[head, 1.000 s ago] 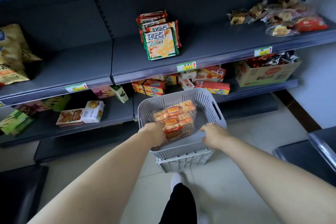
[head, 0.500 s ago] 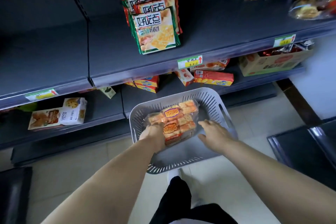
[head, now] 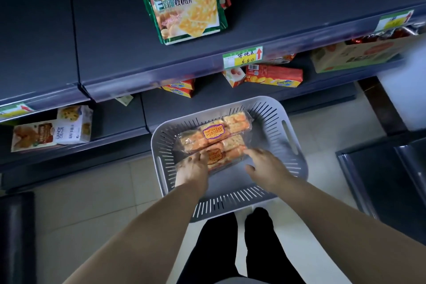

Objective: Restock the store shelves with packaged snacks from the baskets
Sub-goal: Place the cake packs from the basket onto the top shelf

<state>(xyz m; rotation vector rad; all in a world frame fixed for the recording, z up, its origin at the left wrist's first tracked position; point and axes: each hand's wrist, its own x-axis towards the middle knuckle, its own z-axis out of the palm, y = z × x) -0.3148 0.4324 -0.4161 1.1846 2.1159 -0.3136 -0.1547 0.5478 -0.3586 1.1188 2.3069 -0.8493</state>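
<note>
Head view: clear-wrapped orange snack packs (head: 214, 139) lie in the grey slotted plastic basket (head: 292, 145) at 6 o'clock. Left hand (head: 192, 169) grasps their near edge; right hand (head: 265, 165) hovers spread, empty. Dark metal shelf (head: 288, 16) at 12 o'clock is largely unstocked.

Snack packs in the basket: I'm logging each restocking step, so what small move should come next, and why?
Probably close both hands on the top snack pack and lift it. The left hand already touches the packs; the right hand sits open beside them inside the basket.

Cracker bag (head: 184, 2) reads "好吃点"; shelf tag (head: 242, 57) repeats it.
</note>
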